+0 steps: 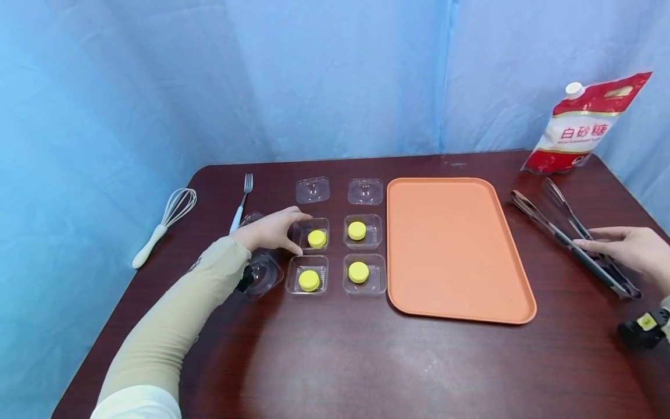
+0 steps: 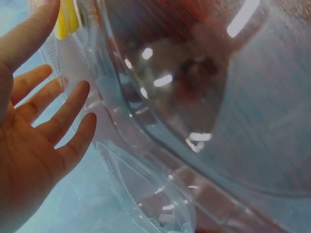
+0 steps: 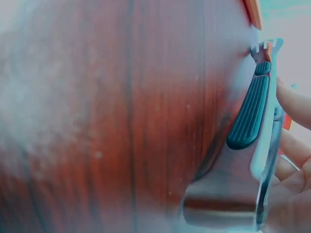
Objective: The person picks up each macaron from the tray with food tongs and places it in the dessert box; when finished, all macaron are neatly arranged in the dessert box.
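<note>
At a clear tub's edge, left hand's grip spreads; I can't tell if right hand holds tongs.

You are getting a narrow lane between the two columns of clear boxes, with the orange tray crowding their right side. A domed lid is hemming in your left hand on its near side. Tongs are lying between the tray and your right hand. Across the near table, you are finding broad sideways passage.
</note>
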The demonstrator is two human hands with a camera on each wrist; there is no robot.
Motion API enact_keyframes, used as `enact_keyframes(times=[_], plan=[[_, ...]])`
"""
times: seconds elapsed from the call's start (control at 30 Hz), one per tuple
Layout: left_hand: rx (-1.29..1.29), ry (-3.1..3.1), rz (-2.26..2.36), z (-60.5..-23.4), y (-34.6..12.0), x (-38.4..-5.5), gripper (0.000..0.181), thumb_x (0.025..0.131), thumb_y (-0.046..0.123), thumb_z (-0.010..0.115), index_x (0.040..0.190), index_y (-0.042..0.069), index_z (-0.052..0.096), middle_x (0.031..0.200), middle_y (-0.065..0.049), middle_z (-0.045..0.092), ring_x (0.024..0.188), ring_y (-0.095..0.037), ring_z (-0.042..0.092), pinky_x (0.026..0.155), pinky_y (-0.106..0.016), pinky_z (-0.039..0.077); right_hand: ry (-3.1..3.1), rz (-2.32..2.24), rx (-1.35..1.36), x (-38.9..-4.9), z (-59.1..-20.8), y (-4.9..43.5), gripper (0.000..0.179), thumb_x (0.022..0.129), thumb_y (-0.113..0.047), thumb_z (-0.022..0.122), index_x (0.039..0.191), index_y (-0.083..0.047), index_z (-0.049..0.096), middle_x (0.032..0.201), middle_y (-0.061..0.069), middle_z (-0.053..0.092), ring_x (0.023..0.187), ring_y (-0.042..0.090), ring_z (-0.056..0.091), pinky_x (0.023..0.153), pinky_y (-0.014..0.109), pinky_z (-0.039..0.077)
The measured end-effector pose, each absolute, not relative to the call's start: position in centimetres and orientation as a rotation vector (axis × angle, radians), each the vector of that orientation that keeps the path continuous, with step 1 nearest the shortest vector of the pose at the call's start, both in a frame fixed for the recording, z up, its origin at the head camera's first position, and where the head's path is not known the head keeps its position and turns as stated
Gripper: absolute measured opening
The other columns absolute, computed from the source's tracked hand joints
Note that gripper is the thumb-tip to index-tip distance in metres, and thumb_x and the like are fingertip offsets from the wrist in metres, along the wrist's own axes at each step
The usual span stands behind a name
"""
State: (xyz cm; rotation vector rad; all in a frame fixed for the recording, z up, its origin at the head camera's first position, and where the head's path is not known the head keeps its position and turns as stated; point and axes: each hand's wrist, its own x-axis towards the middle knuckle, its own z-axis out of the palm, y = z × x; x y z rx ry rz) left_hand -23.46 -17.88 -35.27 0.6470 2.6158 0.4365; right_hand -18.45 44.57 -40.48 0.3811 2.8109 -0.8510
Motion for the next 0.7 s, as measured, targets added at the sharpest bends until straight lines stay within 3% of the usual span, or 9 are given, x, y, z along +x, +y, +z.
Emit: enact_keyframes(times=[0.13, 0.23, 0.33, 0.5, 0.7], plan=[[0.645, 2.622, 0.413, -35.1, -17.8, -23.4, 0.08, 0.077, 0.022, 0.079, 0.145, 0.008, 0.038, 0.137, -0.015, 0.044, 0.12, -0.028, 0.048, 0.102, -0.043, 0.044, 2.811, -0.793, 0.398, -18.3, -39.7, 44.1, 0.091, 0.088, -0.057, 0.052, 0.134, 0.019, 0.033, 0.126, 0.045, 0.032, 0.1, 0.054, 0.045, 0.066, 0.046, 0.05], [0.652, 2.629, 0.406, -35.0, -17.7, -23.2, 0.08, 0.079, 0.021, 0.078, 0.145, 0.007, 0.036, 0.142, -0.016, 0.04, 0.127, -0.029, 0.044, 0.104, -0.044, 0.041, 2.842, -0.797, 0.365, -18.1, -39.2, 43.7, 0.088, 0.087, -0.057, 0.055, 0.128, 0.019, 0.04, 0.123, 0.045, 0.036, 0.097, 0.053, 0.05, 0.057, 0.031, 0.05], [0.657, 2.627, 0.406, -35.0, -17.6, -23.0, 0.081, 0.08, 0.019, 0.077, 0.147, 0.007, 0.034, 0.147, -0.017, 0.036, 0.133, -0.031, 0.039, 0.106, -0.044, 0.039, 2.891, -0.762, 0.309, -17.8, -38.8, 43.2, 0.081, 0.087, -0.053, 0.059, 0.121, 0.018, 0.046, 0.117, 0.045, 0.043, 0.089, 0.05, 0.053, 0.052, 0.027, 0.047], [0.661, 2.643, 0.405, -35.0, -17.7, -22.7, 0.086, 0.078, 0.02, 0.078, 0.148, 0.008, 0.03, 0.152, -0.018, 0.028, 0.137, -0.034, 0.033, 0.106, -0.046, 0.039, 2.965, -0.7, 0.276, -17.5, -38.1, 42.2, 0.071, 0.088, -0.045, 0.062, 0.119, 0.017, 0.048, 0.109, 0.042, 0.052, 0.087, 0.047, 0.048, 0.055, 0.038, 0.049], [0.664, 2.737, 0.422, -34.1, -18.1, -22.4, 0.081, 0.08, 0.024, 0.077, 0.147, 0.008, 0.035, 0.149, -0.018, 0.031, 0.133, -0.033, 0.039, 0.104, -0.047, 0.04, 3.034, -0.741, 0.258, -17.3, -36.9, 40.8, 0.072, 0.089, -0.05, 0.057, 0.122, 0.014, 0.05, 0.113, 0.042, 0.049, 0.093, 0.048, 0.044, 0.057, 0.044, 0.052]])
